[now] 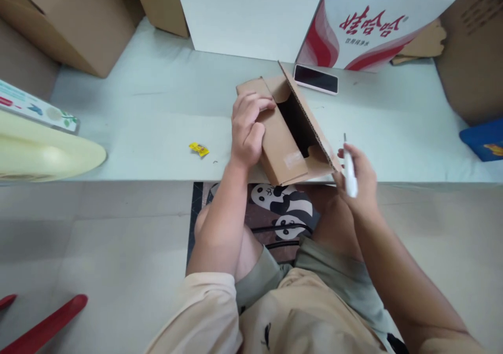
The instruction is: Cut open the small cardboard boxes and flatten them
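Observation:
A small brown cardboard box (pixel 286 134) lies open on the pale table (pixel 157 113), its flaps up and its inside dark. My left hand (pixel 247 131) rests on the box's left side, fingers curled over the top edge. My right hand (pixel 359 178) is at the box's near right corner, closed around a white utility knife (pixel 349 170) whose thin blade points up and away.
A phone (pixel 315 78) lies face up behind the box. A white and red carton (pixel 369 21) and brown cartons (pixel 70 19) line the back. A small yellow wrapper (pixel 199 148) lies to the left, a blue object (pixel 483 139) at the right edge.

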